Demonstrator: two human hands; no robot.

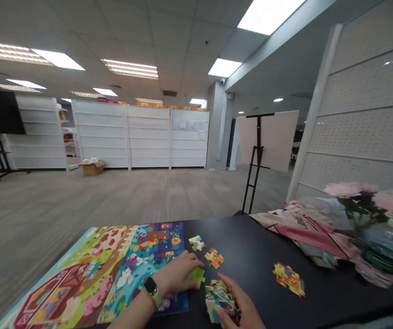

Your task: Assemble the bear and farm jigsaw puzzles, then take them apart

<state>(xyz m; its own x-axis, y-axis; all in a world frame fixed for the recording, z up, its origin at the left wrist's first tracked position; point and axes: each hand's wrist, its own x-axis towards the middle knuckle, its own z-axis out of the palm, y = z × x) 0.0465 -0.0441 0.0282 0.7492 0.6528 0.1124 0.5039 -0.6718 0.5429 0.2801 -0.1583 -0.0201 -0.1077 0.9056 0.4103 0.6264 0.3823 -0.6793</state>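
My left hand (181, 271), with a watch on its wrist, is at the right edge of a colourful illustrated sheet (137, 265). Its thumb and fingers close around a green puzzle piece (197, 275). My right hand (242, 305) grips a thick stack of jigsaw puzzle pieces (219, 299) low over the black table. Just beyond the hands lie two loose pieces, a pale one (196, 243) and an orange one (214, 258). Farther right sits a small cluster of orange and yellow pieces (288, 278).
On the black table's (251, 246) right side are crumpled pink fabric (313, 233), a plastic bottle (383, 253) and pink flowers (350, 189). A black easel (258, 151) with a board stands beyond the table. White shelving (148, 137) and a cardboard box (92, 167) are farther back.
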